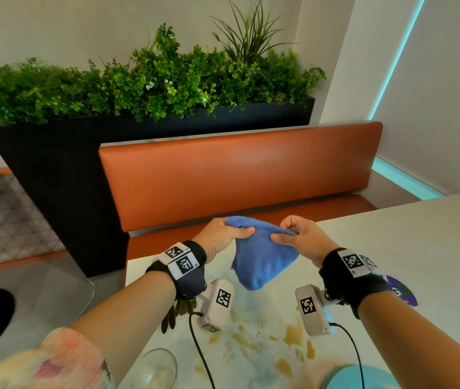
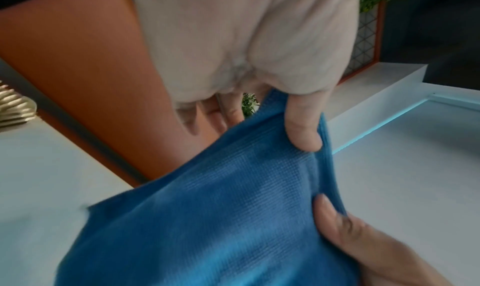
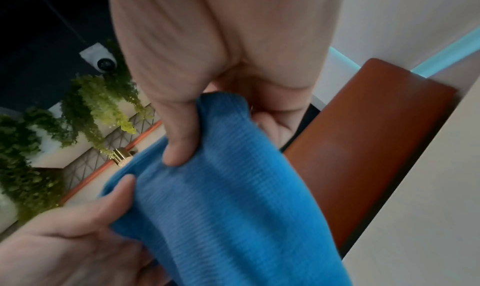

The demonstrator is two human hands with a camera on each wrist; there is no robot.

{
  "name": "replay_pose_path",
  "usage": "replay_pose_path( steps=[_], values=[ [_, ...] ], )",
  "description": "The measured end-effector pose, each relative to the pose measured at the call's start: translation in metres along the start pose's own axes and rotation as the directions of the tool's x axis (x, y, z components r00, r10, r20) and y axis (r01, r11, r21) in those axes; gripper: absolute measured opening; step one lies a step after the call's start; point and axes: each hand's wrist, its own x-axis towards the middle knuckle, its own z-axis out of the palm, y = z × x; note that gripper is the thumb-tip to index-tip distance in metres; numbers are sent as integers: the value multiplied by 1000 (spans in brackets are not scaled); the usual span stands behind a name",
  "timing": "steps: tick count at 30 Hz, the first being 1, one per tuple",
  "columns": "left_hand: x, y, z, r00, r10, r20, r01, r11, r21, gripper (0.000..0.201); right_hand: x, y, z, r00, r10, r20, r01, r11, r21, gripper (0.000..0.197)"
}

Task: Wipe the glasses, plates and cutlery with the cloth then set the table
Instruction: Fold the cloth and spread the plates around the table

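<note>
- The left hand [image 1: 224,234] is pinching the upper edge of the blue cloth [image 1: 262,259], its thumb pressing the fabric against the curled fingers.
- The right hand [image 1: 303,235] is gripping the same edge just beside it, thumb on the near face and fingers curled behind, so the two hands are sitting close together with the cloth bunched between them.
- The cloth is hanging in the air above the far part of the white table [image 1: 391,248], its lower fold drooping toward the tabletop without clearly touching it.
- In the left wrist view the cloth [image 2: 221,218] is showing a fine ribbed, waffle-like weave in a saturated blue, creasing where the thumb [image 2: 302,130] is digging in.
- In the right wrist view the cloth [image 3: 233,208] is draping in soft folds under the thumb [image 3: 179,138].
- A clear glass [image 1: 157,369] is standing at the near edge of the table, and a pale blue plate [image 1: 363,379] is lying near the right forearm.
- Yellow-brown stains [image 1: 293,334] are marking the tabletop between them.
- An orange bench [image 1: 237,175] is sitting behind the table, with a dark planter [image 1: 55,164] of greenery beyond.
</note>
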Motion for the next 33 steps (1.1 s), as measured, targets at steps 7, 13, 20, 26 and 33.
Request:
replay_pose_path(
  steps=[7, 13, 20, 26, 33],
  values=[
    [2, 24, -23, 984, 150, -94, -151, 989, -2, 22, 10, -18, -30, 971, 143, 190, -29, 864, -503, 25],
    [9, 31, -38, 975, 184, -124, -175, 981, 77, 17, 28, -16, -45, 990, 116, 82, -61, 869, -491, 34],
    [26, 11, -58, 963, 125, -237, -74, 975, 210, 14, 48, -12, -29, 986, 122, 116, -16, 754, -657, 17],
    [38, 35, -54, 949, 220, -225, -166, 957, 238, 21, 58, -13, -6, 917, 186, 352, -56, 935, -349, 16],
    [68, 23, -74, 857, 259, -445, -83, 922, 378, 27, 61, -38, 8, 905, -32, 425, -212, 831, 514, 34]
  ],
)
